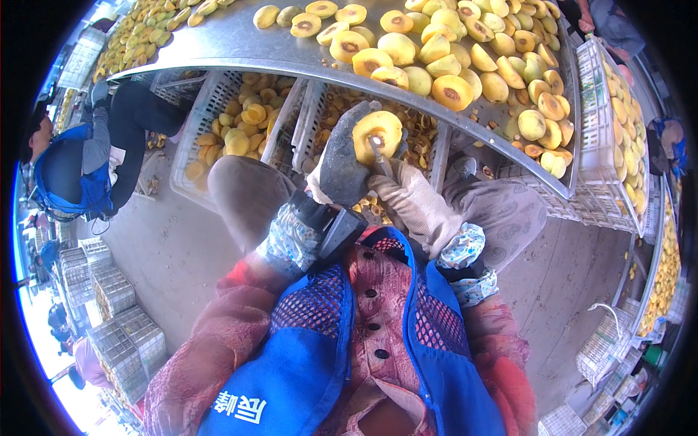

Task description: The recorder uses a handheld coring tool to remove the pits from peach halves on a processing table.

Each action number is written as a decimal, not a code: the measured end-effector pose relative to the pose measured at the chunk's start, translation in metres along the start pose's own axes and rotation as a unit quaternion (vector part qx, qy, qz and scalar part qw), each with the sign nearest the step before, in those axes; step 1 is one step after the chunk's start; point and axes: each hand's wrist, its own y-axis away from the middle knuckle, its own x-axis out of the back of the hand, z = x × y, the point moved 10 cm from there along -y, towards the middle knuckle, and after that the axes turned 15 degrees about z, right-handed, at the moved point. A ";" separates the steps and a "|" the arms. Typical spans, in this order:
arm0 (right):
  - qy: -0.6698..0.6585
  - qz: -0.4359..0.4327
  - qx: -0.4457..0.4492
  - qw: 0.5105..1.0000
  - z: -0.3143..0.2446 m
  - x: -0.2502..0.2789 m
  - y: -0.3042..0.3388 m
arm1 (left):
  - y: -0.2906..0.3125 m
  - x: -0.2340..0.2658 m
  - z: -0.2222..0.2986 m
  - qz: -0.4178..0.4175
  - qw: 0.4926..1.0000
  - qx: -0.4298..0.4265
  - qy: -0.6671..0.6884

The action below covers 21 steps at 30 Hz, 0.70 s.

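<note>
My left hand [340,163], in a dark grey work glove, is closed around the edge of a halved yellow peach [387,125], cut face up. In a pale cloth glove, my right hand [420,207] grips a small pitting tool [381,160]. Its metal tip touches the middle of the cut face, by a small whitish spot. The exact shape of the tip is hard to make out. Both hands are over a white crate [311,127] that holds peach scraps, just off the near edge of the metal table [240,45].
Many halved peaches [451,62] lie on the table. At left under it stands a crate of peach halves [243,120]. Stacked full crates [607,138] stand at the right. A co-worker [80,163] sits at the left; piled crates [123,341] stand behind on the floor.
</note>
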 end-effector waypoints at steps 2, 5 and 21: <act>0.046 0.014 0.021 0.999 0.001 0.001 -0.001 | 0.002 0.000 -0.011 -0.011 0.999 0.000 -0.032; 0.114 0.033 0.046 0.992 0.001 0.001 -0.004 | 0.002 0.006 -0.025 0.005 0.999 0.000 -0.054; 0.015 -0.097 -0.153 0.983 0.019 -0.003 0.009 | 0.003 0.015 0.009 0.021 0.990 -0.090 -0.111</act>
